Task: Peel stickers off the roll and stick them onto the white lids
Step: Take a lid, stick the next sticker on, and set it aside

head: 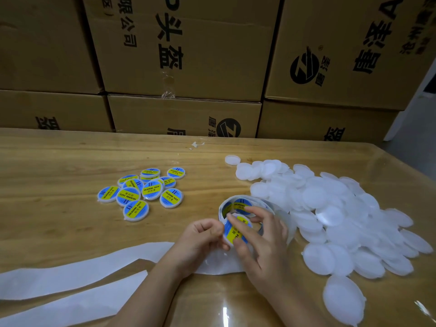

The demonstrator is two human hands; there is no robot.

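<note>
My left hand (203,237) grips the edge of a white lid (236,232) that carries a blue and yellow sticker. My right hand (262,241) pinches the same lid, fingers lying over the sticker face and thumb below it. Just behind the hands stands the sticker roll (243,204), with blue and yellow stickers showing inside its coil. A big heap of plain white lids (330,208) covers the table on the right. Several stickered lids (144,192) lie in a cluster at centre left.
Long strips of white backing paper (77,277) trail from under my hands to the lower left. The wooden table (59,166) has a glossy cover. Stacked cardboard boxes (184,55) wall off the far edge. A small paper scrap (197,145) lies near them.
</note>
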